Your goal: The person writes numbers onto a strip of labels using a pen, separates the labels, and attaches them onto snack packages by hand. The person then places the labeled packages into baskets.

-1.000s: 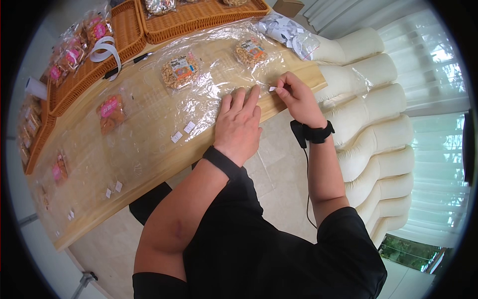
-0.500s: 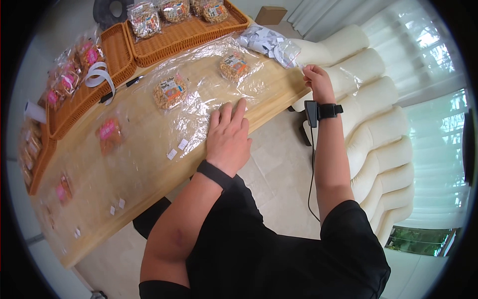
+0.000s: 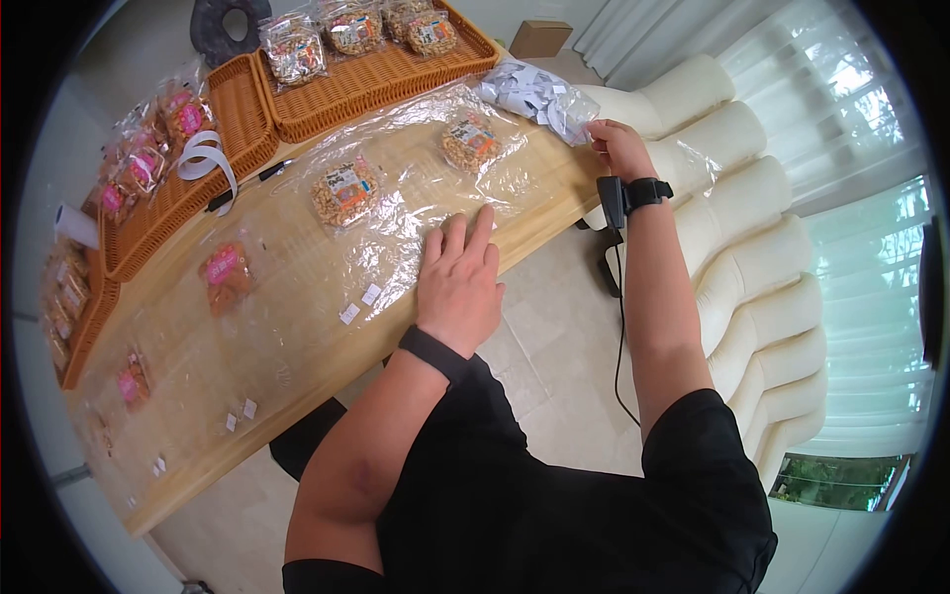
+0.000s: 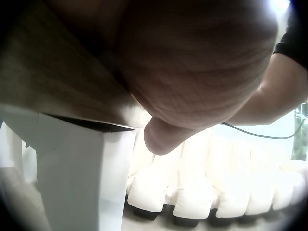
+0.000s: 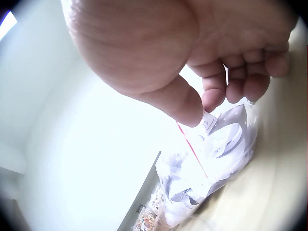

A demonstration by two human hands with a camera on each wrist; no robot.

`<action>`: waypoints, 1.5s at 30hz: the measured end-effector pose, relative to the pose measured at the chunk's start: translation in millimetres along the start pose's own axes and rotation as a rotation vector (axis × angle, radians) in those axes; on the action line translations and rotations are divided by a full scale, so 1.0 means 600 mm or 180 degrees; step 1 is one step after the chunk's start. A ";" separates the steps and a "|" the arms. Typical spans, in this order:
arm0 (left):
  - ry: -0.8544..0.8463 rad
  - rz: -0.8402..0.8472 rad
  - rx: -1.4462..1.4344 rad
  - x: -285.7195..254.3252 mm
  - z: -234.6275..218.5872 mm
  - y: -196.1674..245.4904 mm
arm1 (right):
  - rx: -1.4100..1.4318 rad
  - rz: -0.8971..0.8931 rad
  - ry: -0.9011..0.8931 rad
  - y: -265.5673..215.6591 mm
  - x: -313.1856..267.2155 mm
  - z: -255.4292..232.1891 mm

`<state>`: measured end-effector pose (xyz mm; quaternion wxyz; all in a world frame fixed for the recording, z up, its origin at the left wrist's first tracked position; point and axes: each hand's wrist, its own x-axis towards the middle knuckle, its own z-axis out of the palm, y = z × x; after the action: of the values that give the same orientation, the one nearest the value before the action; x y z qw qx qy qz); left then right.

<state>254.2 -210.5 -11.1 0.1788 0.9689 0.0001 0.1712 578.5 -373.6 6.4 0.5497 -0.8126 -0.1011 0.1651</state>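
My left hand rests palm down on the clear plastic film at the table's front edge, fingers extended. In the left wrist view its palm hides most of the tabletop. At the right end of the table, my right hand pinches a small white paper slip between thumb and index finger. The slip overlaps the mouth of a clear zip bag with a red seal line, full of white paper scraps. Two packs of nut clusters, one nearer and one farther, lie beyond my left hand.
Wicker trays with bagged snacks line the back. A white paper strip and a black pen lie by them. Pink-labelled packs and small white slips are spread leftward. A cream sofa stands at the right.
My right hand has moved from beside the left hand to the bag of paper scraps, carrying the white slip. The left hand stays on the film; the head view has shifted.
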 end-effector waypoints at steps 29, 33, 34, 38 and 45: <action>-0.0002 -0.0036 -0.0018 -0.002 0.000 0.000 | -0.0515 -0.0332 0.0692 0.007 0.006 0.035; -0.0018 -0.0049 -0.0022 -0.002 -0.001 0.001 | -0.0610 -0.0354 0.0713 0.002 -0.007 0.042; -0.0009 -0.0053 -0.0027 -0.003 0.000 0.001 | -0.0652 -0.0392 0.0744 0.001 -0.011 0.043; 0.0040 -0.0053 0.0086 -0.004 0.007 0.002 | -0.0462 -0.0441 0.0670 -0.001 -0.028 0.043; 0.0319 -0.0074 0.0312 -0.007 0.025 0.000 | 0.0147 -0.0957 0.1189 0.031 -0.055 0.025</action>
<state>255.2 -215.8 -25.5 0.1328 0.9666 0.0287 0.2172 541.9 -379.1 -10.8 0.5958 -0.7920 -0.1138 -0.0694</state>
